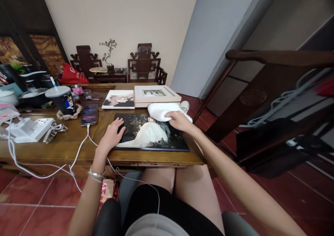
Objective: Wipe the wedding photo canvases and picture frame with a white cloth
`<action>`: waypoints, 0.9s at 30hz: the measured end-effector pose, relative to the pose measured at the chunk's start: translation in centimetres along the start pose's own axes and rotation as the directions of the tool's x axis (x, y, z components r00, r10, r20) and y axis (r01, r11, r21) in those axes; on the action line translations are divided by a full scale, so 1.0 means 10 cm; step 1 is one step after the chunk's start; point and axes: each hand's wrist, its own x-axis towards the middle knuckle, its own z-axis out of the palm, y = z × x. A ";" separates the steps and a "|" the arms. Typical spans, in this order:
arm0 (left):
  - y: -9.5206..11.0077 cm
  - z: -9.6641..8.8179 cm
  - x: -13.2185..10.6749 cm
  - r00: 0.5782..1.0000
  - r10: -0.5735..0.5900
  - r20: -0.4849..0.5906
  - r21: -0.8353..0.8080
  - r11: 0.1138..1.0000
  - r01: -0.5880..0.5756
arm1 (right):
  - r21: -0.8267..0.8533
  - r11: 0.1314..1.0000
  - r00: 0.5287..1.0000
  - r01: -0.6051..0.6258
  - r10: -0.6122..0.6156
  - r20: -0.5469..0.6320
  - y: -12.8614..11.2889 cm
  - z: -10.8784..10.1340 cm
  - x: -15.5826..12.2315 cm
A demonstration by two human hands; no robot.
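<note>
My right hand [179, 122] grips a fluffy white cloth [159, 111] at the far edge of a dark rectangular photo panel [152, 132] — flat on the brown wooden table [65, 149]. My left hand [112, 133] — fingers spread — rests on the panel's left edge.

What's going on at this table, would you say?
A large photo print lies flat on a wooden table. The seated person's left hand rests open on its left side, while the right hand grips a white cloth at its far right corner. Beyond lie a smaller print and a pale-framed picture; to the left, a phone has a cable attached.
</note>
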 end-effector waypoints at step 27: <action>0.01 0.01 0.00 1.000 0.006 -0.009 0.012 1.000 -0.005 | 0.130 0.964 0.971 0.230 -0.218 -0.102 -0.17 0.07 -0.88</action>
